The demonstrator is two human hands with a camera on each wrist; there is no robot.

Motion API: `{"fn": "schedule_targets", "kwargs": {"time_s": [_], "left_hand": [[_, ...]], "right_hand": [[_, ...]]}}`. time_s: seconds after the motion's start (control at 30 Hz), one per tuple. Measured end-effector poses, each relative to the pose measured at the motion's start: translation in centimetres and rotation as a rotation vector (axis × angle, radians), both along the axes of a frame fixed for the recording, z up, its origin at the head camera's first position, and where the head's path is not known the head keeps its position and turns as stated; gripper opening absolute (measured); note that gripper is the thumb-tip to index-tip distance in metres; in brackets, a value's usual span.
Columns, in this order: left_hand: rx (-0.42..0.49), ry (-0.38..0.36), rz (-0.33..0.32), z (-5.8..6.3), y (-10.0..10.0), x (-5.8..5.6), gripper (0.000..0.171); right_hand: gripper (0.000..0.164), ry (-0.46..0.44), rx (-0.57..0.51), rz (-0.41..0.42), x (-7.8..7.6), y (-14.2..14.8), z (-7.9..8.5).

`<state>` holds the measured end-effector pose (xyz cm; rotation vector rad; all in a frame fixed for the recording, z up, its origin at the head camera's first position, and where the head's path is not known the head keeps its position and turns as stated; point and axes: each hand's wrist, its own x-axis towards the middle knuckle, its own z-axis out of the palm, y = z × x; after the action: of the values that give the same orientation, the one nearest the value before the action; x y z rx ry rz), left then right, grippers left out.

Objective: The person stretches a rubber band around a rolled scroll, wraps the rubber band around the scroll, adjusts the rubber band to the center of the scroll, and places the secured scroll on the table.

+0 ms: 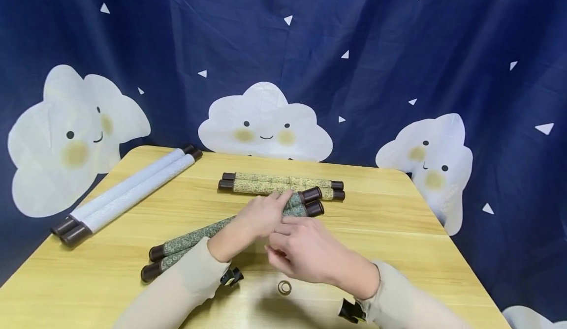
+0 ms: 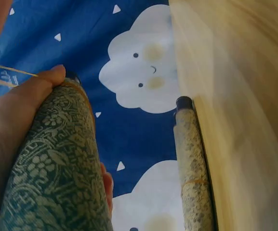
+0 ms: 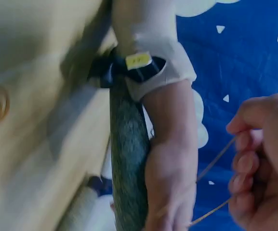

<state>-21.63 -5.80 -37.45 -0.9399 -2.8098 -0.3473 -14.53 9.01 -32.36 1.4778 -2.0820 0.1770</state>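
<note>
The table [image 1: 381, 211] fills the lower frame; the green scroll [image 1: 195, 238] slants across its centre. The left hand [image 1: 261, 215] grips the scroll near its right end; the right hand's [image 1: 310, 250] curled fingers hold a band [image 3: 216, 159] taut (spare bands [image 1: 281, 287] lie lower centre). Banding appears underway; next probably calls for another wrap without slipping.

No readable text — only a yellow label [image 3: 139, 60] on the black wrist device [image 3: 107, 72], its marks too blurred.
</note>
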Motion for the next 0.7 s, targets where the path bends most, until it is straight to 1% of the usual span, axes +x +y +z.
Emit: {"fn": "schedule_targets", "kwargs": {"time_s": [0.07, 0.13, 0.17, 0.23, 0.3, 0.33, 0.37, 0.47, 0.6, 0.7], "left_hand": [[0.001, -0.023, 0.057, 0.3, -0.1, -0.1, 0.078], [0.012, -0.025, 0.117, 0.6, -0.2, -0.1, 0.088], [0.025, -0.015, 0.142, 0.7, -0.2, -0.1, 0.092], [0.053, 0.020, 0.167, 0.8, -0.2, -0.1, 0.092], [0.087, 0.057, 0.177, 0.8, -0.2, -0.1, 0.088], [0.099, 0.072, 0.179, 0.8, -0.2, -0.1, 0.086], [0.107, 0.083, 0.179, 0.8, -0.2, 0.0, 0.083], [0.109, 0.092, 0.182, 0.8, -0.3, 0.0, 0.080], [0.092, 0.080, 0.197, 1.1, -0.4, -0.1, 0.084], [0.092, 0.068, 0.190, 1.4, -0.5, 0.0, 0.083]], "right_hand": [[0.029, 0.134, 0.036, -0.128, 0.2, 0.6, 0.2], [0.030, 0.244, 0.082, -0.291, 0.3, 1.2, 0.4], [0.031, 0.269, 0.104, -0.378, 0.4, 1.5, 0.4], [0.031, 0.275, 0.154, -0.542, 0.6, 2.0, 0.5], [0.029, 0.271, 0.185, -0.665, 0.6, 2.3, 0.5], [0.029, 0.266, 0.189, -0.709, 0.5, 2.4, 0.6], [0.027, 0.263, 0.190, -0.735, 0.4, 2.4, 0.6], [0.003, 0.287, 0.179, -0.753, 0.1, 2.8, 0.8], [0.058, 0.310, 0.155, -0.730, -0.2, 3.3, 1.2], [0.081, 0.305, 0.135, -0.701, -0.4, 3.6, 1.4]]}}
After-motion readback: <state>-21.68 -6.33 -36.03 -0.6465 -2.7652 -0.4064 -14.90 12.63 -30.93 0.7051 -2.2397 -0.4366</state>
